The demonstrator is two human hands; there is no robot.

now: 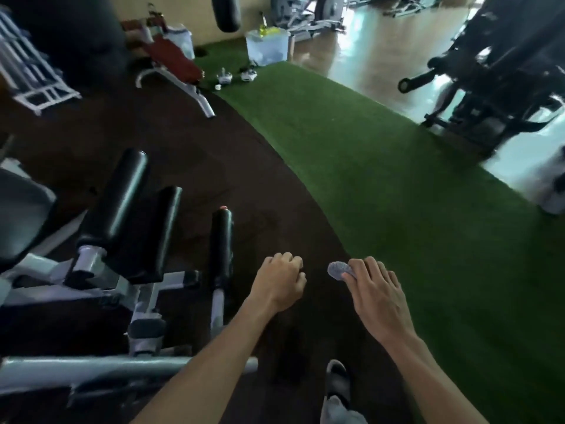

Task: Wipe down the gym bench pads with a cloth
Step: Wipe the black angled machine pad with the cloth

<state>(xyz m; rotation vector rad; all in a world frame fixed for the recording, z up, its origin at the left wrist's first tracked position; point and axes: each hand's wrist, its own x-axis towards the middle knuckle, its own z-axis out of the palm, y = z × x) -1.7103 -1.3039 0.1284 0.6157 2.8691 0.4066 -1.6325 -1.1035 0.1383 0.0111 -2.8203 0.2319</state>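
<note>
My right hand (374, 293) holds a small grey-blue cloth (340, 270), bunched under its fingers, above the dark floor. To its left, my left hand (282, 281) is curled into a loose fist with nothing in it. At the lower left stands a grey-framed bench machine with black roller pads (120, 195) (221, 240) and a grey seat pad (21, 209). Both hands are to the right of this machine and touch none of its pads. A red-padded bench (175, 58) stands far off at the upper left.
Dark rubber floor (195, 154) runs under the machines, and green turf (382, 185) borders it on the right. A translucent bin (267, 45), a hanging punching bag (226, 10) and a black machine (495, 71) stand farther off. My sandalled foot (336, 384) shows at the bottom.
</note>
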